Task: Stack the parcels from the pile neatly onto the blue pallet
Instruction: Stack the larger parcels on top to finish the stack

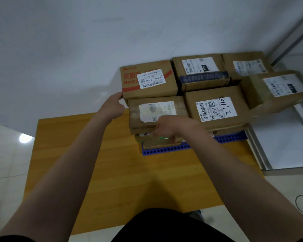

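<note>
Squaring up the front-left parcel (157, 113) on the stack, by the look of it.

Head view only:
- Blue pallet (166, 151) sits on a wooden bench (112, 172), against the wall (77, 41). Only its front rim shows; parcels cover the rest.
- Left hand (113, 107) reaches to the far-left side, fingertips at the near-left corner of the red-print box (147, 79), just behind the front-left parcel. Fingers loosely curled, not clamped on anything I can confirm.
- Right hand (171, 128) lies over the parcel's near edge, fingers curled down its front face. Pressing or gripping: cannot tell.
- Parcel lies straight ahead of both hands, long axis left to right, on top of lower parcels whose edges show beneath it. Right hand is nearer and already touching.
- Handwritten-label box (215, 107) sits just beside it on the right, close or touching.
- Far-right box (278, 91) is tilted and overhangs the stack.

Judgement: stack mostly built; next, nudge the parcel flush, then fix the tilted one.
</note>
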